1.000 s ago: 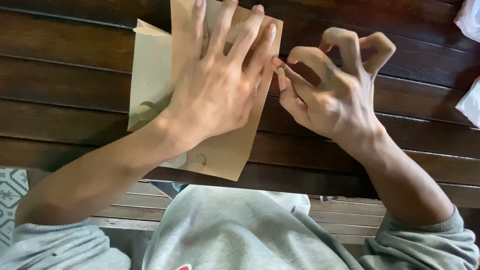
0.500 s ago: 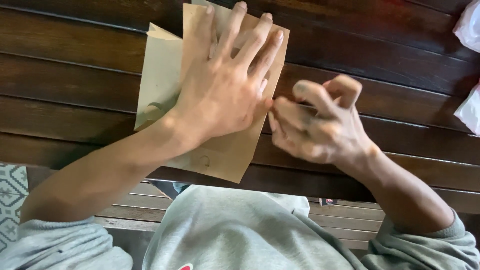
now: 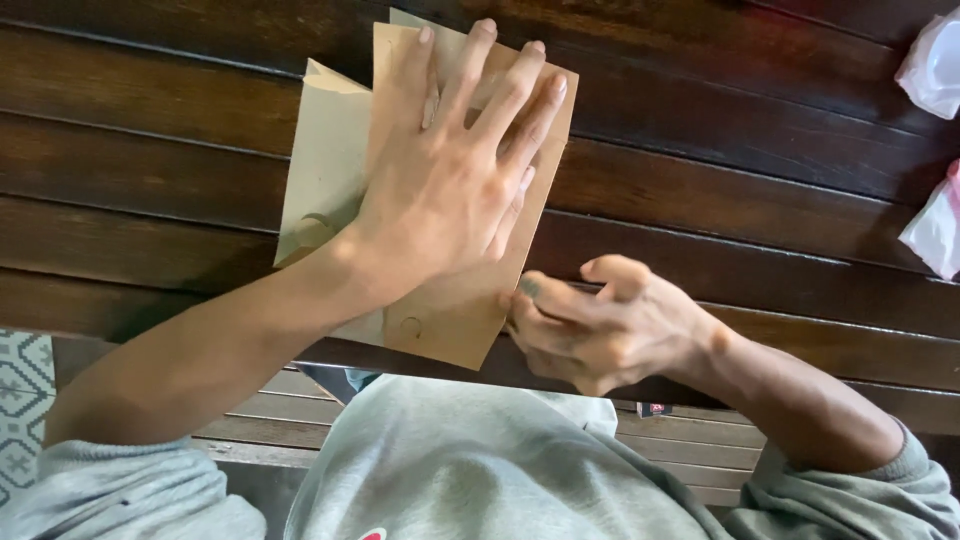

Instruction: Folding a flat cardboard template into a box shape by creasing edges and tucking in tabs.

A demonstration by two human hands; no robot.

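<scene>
Left hand (image 3: 450, 190) flat on paper bag (image 3: 455, 300)

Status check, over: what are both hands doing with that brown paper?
Left hand flat, fingers spread, pressing the brown paper onto the wooden table. Right hand curled, fingertips at the paper's right edge near its lower corner. Nothing on top of the paper; white packets far right.

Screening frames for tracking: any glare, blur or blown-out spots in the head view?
Head view: soft daylight, sheen streaks on the dark slatted table; left hand and brown paper sharp; right hand slightly soft at the fingertips; white plastic bags at the right edge overexposed.
</scene>
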